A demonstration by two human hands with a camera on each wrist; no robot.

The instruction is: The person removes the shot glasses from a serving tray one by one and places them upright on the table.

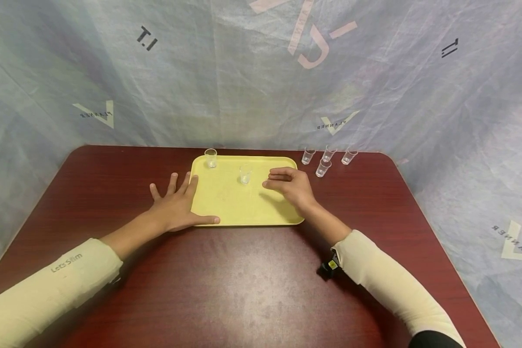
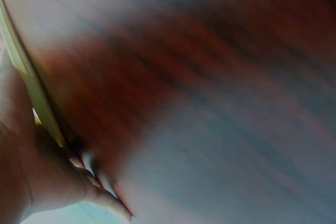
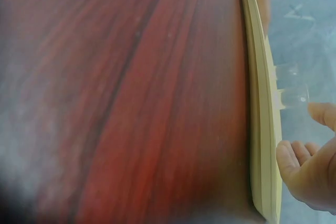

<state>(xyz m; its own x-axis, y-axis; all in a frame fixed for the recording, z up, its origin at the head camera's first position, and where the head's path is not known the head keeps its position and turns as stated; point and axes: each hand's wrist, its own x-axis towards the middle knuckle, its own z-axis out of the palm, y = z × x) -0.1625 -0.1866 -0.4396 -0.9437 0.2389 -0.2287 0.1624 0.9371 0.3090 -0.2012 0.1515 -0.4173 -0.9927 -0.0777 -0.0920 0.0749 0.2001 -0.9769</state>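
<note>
A yellow tray lies on the dark red table, with two small clear glasses standing upright on it. One glass is near the tray's back left corner, the other glass around the middle towards the back. With fingers spread, my left hand rests at the tray's left edge, its thumb over the front left corner. My right hand is above the right part of the tray, just right of the middle glass and apart from it. Its fingers are loosely bent with a gap to the thumb, and it holds nothing.
Several similar glasses stand in a cluster on the table, behind the tray's right back corner. A grey printed curtain hangs behind and along the sides of the table.
</note>
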